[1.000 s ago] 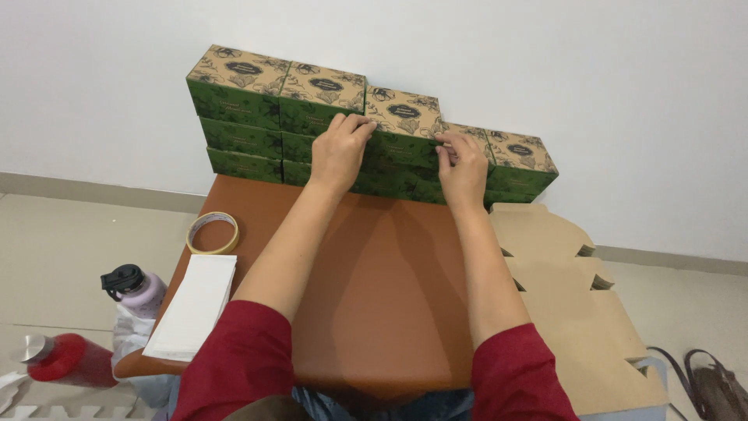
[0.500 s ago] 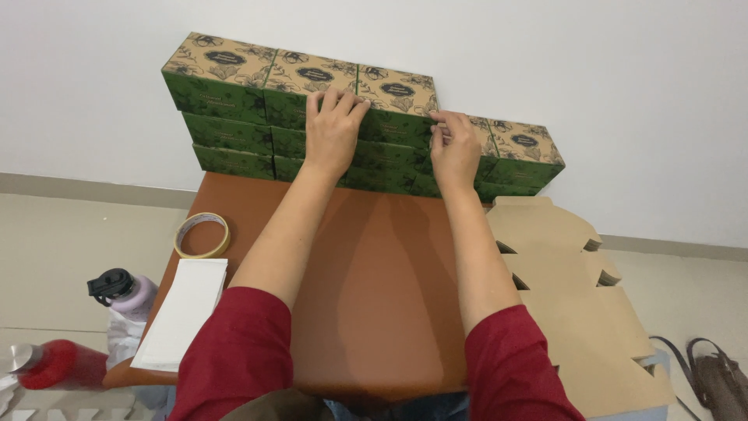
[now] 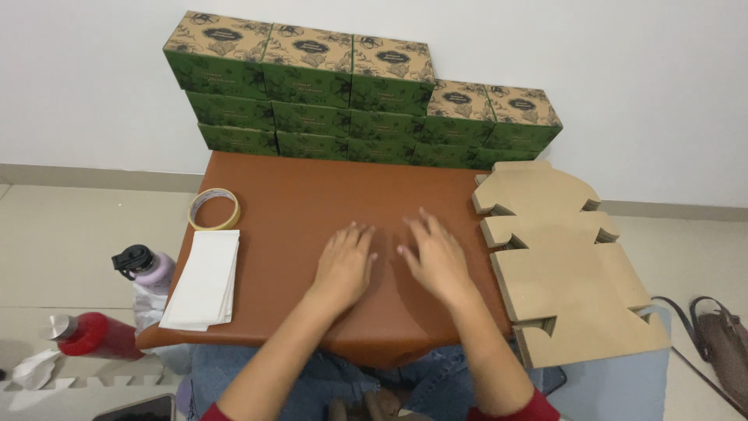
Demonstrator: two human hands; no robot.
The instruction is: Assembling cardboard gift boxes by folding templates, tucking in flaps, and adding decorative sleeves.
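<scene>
White wall behind; brown padded tabletop (image 3: 280, 195) w/ green boxes (image 3: 351, 101) stacked along 12 o'clock edge. Tape roll (image 3: 213, 209) at 10 o'clock, white paper stack (image 3: 202, 279) at 9. Left hand (image 3: 344, 265) flat, palm down, fingers loosely spread, holding nothing. Right hand (image 3: 436, 260) just beside, same pose, fingers splayed. Flat cardboard blanks (image 3: 569, 265) at 3 o'clock.

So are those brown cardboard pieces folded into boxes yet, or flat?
Flat. The cardboard cutouts lie unfolded in a stack beside the right hand, their notched edges showing, with no sides standing up.
</scene>
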